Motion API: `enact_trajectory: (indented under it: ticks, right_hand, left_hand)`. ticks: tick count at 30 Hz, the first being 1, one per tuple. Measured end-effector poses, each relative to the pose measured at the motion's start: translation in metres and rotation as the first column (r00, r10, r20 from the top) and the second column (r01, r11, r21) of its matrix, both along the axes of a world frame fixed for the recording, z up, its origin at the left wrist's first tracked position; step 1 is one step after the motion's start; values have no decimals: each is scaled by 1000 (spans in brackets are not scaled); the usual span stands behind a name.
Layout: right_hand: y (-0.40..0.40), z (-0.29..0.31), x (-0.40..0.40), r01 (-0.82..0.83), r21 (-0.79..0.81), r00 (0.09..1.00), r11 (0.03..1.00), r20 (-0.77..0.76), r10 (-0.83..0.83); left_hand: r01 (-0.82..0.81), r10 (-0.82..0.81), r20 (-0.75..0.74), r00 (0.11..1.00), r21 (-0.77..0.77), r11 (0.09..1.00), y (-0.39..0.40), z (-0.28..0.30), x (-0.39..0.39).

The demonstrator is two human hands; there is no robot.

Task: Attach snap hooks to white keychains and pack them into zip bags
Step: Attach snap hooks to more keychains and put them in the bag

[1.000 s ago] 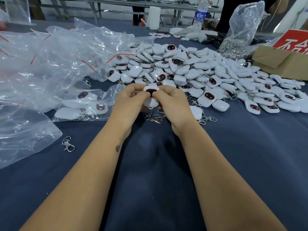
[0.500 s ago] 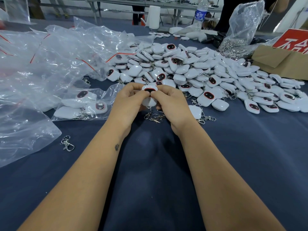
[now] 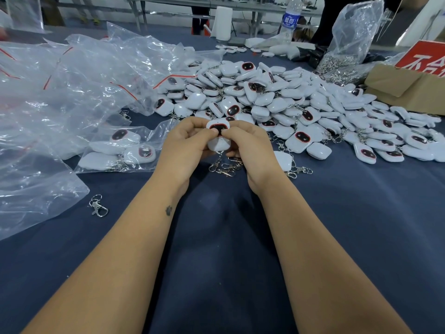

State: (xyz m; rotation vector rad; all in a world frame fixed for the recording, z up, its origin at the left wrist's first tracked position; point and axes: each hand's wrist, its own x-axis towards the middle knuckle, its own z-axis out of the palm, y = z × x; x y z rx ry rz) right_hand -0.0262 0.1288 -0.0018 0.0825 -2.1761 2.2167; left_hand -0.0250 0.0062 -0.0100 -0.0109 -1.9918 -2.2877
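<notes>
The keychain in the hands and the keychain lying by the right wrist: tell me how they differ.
The held keychain is pinched by the left hand and right hand; the lying keychain rests untouched on the table. The held one shows a dark red-rimmed face; the lying one shows only white. Both are white and rounded.

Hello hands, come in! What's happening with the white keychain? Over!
Left hand and right hand both pinching one white plastic keychain. Loose metal snap hooks just below. Nothing blocking.

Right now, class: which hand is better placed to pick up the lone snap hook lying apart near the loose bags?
Left hand: the lone snap hook lies on its side of the table; the right hand would cross over.
</notes>
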Motion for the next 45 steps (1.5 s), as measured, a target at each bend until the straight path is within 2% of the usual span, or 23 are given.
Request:
enact_trajectory:
  ticks: [16, 19, 21, 23, 25, 26, 29, 31, 35, 38, 43, 45]
  right_hand:
    - [1, -4, -2, 13, 18, 1000, 1000, -17, -12]
    - [2, -4, -4, 51, -49, 999, 997, 2, -51]
    - [2, -2, -4, 58, -104, 998, 993, 26, -55]
    - [2, 0, -4, 59, -167, 997, 984, 52, -51]
    - [2, 1, -4, 58, -221, 997, 973, 70, -43]
    - [3, 1, -4, 55, -245, 997, 968, 74, -38]
    - [3, 2, -4, 63, -283, 997, 957, 65, -46]
    - [2, 1, -4, 78, -251, 997, 965, 35, -71]
    - [3, -1, -4, 97, -147, 995, 984, -7, -99]
    - [3, -1, -3, 82, -128, 996, 988, -19, -85]
    - [2, -2, -3, 61, -125, 998, 990, -21, -64]
    - [2, -2, -4, 70, -116, 997, 991, -10, -72]
  left_hand:
    - [-86, 86, -16, 996, -49, 995, 5, 1, 2]
    - [-189, 168, -160, 973, -130, 973, 5, 6, 7]
    - [-268, 232, -274, 934, -103, 958, 3, 11, 11]
    - [-422, 356, -363, 861, -120, 899, -4, 13, 12]
    - [-557, 439, -406, 801, -237, 796, -12, 13, 11]
    - [-571, 443, -397, 804, -308, 761, -15, 12, 10]
    - [-494, 382, -313, 869, -526, 692, -18, 6, 5]
    - [-453, 359, -281, 890, -627, 633, -16, 4, 4]
    - [-422, 347, -257, 902, -693, 585, -13, 4, 5]
    - [-413, 338, -256, 906, -714, 565, -14, 3, 4]
    - [-398, 344, -277, 897, -845, 357, -18, -4, 4]
    - [-392, 343, -270, 900, -845, 363, -21, -5, 3]
